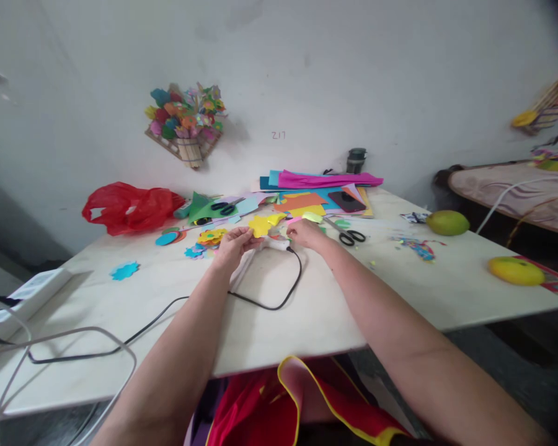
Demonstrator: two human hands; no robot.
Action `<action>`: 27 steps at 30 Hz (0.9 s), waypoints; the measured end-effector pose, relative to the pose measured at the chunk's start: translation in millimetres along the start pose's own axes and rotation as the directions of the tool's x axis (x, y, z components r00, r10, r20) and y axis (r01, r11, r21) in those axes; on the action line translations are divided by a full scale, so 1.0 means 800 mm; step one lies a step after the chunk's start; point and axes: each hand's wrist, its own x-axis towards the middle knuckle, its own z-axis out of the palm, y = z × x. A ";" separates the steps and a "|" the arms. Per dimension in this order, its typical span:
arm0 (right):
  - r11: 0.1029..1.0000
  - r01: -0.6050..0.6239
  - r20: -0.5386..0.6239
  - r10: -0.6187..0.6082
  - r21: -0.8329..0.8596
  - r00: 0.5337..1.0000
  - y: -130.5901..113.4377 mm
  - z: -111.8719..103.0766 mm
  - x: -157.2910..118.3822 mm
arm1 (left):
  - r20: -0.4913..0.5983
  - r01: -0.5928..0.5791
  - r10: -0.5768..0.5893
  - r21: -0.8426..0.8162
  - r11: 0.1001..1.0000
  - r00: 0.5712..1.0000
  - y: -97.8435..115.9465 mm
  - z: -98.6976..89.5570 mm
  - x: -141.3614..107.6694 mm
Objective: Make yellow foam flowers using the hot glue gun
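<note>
A yellow flower-shaped paper cutout point(260, 227) is pinched between the thumb and fingers of my left hand point(236, 243). My right hand point(303, 232) is just to its right, fingers drawn together; whatever they may hold is too small or hidden to make out. Below and between the hands lies a white device point(276, 244) with a black cord point(299, 279), partly covered. Beside my left hand is a pile of yellow flower cutouts point(211, 236) with blue ones under it. Black-handled scissors point(352, 237) lie to the right of my right hand.
Coloured paper sheets point(302, 203), a phone point(346, 201) and a second pair of scissors point(224, 207) lie at the back. A red plastic bag point(130, 207) sits left, above a power strip point(32, 294) with loose cables. Two mangoes point(447, 222) lie at right.
</note>
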 end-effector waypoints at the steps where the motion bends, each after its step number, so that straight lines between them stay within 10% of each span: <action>1: 1.000 -0.007 0.025 0.007 -0.004 1.000 0.002 0.002 0.001 | 0.008 0.003 -0.003 -0.003 1.000 1.000 0.000 0.000 0.000; 8: 0.997 -0.060 0.140 0.065 -0.040 0.988 -0.001 0.014 0.003 | 0.044 0.020 -0.019 -0.024 1.000 0.999 -0.001 0.001 -0.001; 17: 0.958 -0.166 -0.059 0.185 0.233 0.981 0.011 0.033 0.010 | 0.037 0.046 -0.045 -0.014 0.999 0.998 -0.001 0.001 0.001; 22: 0.656 -0.104 -0.101 0.268 0.748 0.958 0.007 0.023 0.015 | 0.019 0.031 -0.031 -0.008 0.999 0.999 -0.004 0.001 0.003; 27: 0.443 0.028 -0.149 0.242 0.896 0.959 -0.016 0.007 0.011 | 0.010 0.011 -0.011 0.011 1.000 1.000 -0.009 0.000 0.007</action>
